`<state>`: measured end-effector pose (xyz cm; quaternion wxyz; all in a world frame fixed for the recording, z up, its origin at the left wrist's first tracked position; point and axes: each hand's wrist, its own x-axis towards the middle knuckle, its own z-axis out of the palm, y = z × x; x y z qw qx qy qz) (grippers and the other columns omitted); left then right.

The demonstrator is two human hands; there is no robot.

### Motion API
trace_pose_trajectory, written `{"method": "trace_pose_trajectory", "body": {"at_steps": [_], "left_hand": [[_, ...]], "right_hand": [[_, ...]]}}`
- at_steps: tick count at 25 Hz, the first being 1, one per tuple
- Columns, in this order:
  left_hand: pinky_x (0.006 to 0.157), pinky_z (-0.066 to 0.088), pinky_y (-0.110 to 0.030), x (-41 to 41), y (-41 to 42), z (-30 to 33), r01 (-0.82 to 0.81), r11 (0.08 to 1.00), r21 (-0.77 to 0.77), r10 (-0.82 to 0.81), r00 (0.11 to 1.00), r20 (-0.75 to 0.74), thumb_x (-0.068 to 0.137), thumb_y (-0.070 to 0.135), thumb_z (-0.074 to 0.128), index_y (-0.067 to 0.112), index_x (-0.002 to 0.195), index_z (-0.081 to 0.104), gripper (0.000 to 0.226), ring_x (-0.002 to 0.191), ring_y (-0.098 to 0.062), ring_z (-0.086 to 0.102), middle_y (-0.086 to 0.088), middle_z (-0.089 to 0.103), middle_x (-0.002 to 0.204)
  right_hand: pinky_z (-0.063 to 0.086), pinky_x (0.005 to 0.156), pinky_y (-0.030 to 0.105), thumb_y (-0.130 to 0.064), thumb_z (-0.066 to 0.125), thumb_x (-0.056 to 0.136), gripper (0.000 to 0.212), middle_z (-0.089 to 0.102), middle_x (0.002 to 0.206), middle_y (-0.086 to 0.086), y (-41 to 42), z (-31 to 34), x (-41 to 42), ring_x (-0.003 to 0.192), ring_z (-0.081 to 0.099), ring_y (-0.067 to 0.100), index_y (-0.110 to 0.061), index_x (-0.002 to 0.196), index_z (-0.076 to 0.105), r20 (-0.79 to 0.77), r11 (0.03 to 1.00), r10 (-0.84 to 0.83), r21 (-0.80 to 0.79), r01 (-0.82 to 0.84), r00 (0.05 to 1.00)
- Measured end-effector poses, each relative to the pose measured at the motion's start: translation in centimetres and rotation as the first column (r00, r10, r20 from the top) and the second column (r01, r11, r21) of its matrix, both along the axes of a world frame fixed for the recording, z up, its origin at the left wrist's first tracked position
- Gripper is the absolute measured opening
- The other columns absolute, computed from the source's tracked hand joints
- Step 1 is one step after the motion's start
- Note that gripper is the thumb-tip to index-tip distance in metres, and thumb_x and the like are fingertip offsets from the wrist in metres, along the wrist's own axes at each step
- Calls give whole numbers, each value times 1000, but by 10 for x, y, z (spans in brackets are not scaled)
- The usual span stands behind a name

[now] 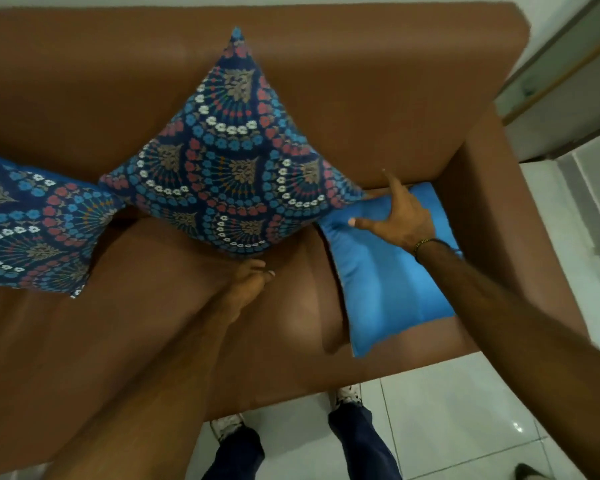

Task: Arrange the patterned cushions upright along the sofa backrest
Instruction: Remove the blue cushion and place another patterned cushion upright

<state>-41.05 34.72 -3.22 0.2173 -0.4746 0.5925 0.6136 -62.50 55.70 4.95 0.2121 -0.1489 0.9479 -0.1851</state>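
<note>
Meanwhile, my left hand [248,277] is pinching the patterned cushion [229,161] by its bottom corner against the sofa [361,81] backrest — my right hand [400,220], fingers spread wide, is hovering over the blue cushion [388,282] at the sofa's right end.

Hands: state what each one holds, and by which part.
Left hand is at the bottom corner of the patterned cushion; a real grip cannot be told. Right hand, fingers spread, holds nothing, over the blue cushion.

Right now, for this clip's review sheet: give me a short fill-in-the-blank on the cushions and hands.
1. The centre patterned cushion stands on one ____ against the backrest.
2. The left hand touches its ____ corner.
3. The right hand rests, fingers spread, on the plain ____ cushion.

Missing words: corner; bottom; blue
</note>
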Motion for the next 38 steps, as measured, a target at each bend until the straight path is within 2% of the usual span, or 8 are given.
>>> {"method": "trace_pose_trajectory", "body": {"at_steps": [8, 13, 17, 21, 25, 29, 32, 38], "left_hand": [[57, 45, -28, -105, 148, -35, -4, 1000, -10, 4, 1000, 7, 88, 70, 60, 24, 146, 51, 75, 77, -25, 68, -4, 66, 136], [56, 45, -31, -122, 187, -48, -165, 981, -103, 172, 983, 57, 64, 75, 74, 19, 124, 69, 83, 76, -33, 72, -18, 79, 110], [38, 39, -22, -89, 197, -31, 26, 997, -68, -15, 989, 148, 79, 45, 82, 13, 124, 68, 57, 42, -19, 57, -14, 76, 93], [62, 55, -30, -66, 213, -3, 35, 999, -36, -29, 986, 163, 97, 10, 66, 9, 137, 58, 41, 65, -21, 62, -12, 68, 108], [80, 60, -39, -49, 230, 45, -356, 932, 66, 359, 931, -59, 95, 4, 40, 25, 134, 60, 48, 93, -27, 72, -11, 68, 136], [111, 45, -50, -32, 240, 54, -895, 440, 78, 874, 407, -266, 103, 57, 42, 39, 136, 63, 43, 143, -39, 51, -11, 61, 151], [90, 59, -50, -6, 238, 28, -465, 868, 171, 483, 872, -82, 60, 69, 88, 27, 83, 67, 52, 112, -40, 67, -4, 74, 100], [115, 49, -50, -15, 281, -53, -284, 908, -309, 265, 959, -105, 60, 47, 98, 15, 150, 44, 110, 140, -29, 55, -9, 52, 157]], "right_hand": [[46, 120, 57, -77, 74, 76, 121, 44, 165, 16, 161, -103, -89, 147, 49, 42, -19, 166, 19, 348, 968, -240, 151, 198, 906], [39, 126, 51, -97, 51, 64, 129, 47, 165, 16, 195, -120, -91, 149, 48, 39, -13, 161, 42, 491, 939, -333, 90, 333, 805], [47, 113, 44, -88, 42, 88, 104, 46, 165, 13, 227, -99, -59, 138, 54, 31, -16, 163, 38, 778, 728, -495, 128, 674, 386], [41, 107, 47, -104, 23, 73, 111, 55, 156, 1, 255, -78, -48, 138, 52, 24, -29, 147, 58, 861, 606, -497, 252, 754, 111], [47, 95, 56, -97, 24, 81, 84, 67, 141, 1, 283, -59, -60, 123, 61, 30, -40, 124, 69, 960, 561, -266, 78, 824, 90], [65, 90, 52, -68, 62, 92, 61, 74, 137, 18, 322, -54, -66, 105, 80, 33, -17, 121, 80, 990, 664, -122, 29, 747, 71], [58, 108, 57, -57, 88, 77, 74, 74, 138, 16, 316, -67, -39, 126, 72, 38, -14, 136, 72, 995, 817, -71, 15, 576, 75], [50, 119, 57, -34, 99, 71, 87, 66, 148, 11, 264, -121, 16, 136, 63, 36, -14, 145, 58, 811, 811, -269, -100, 577, 519]]}}
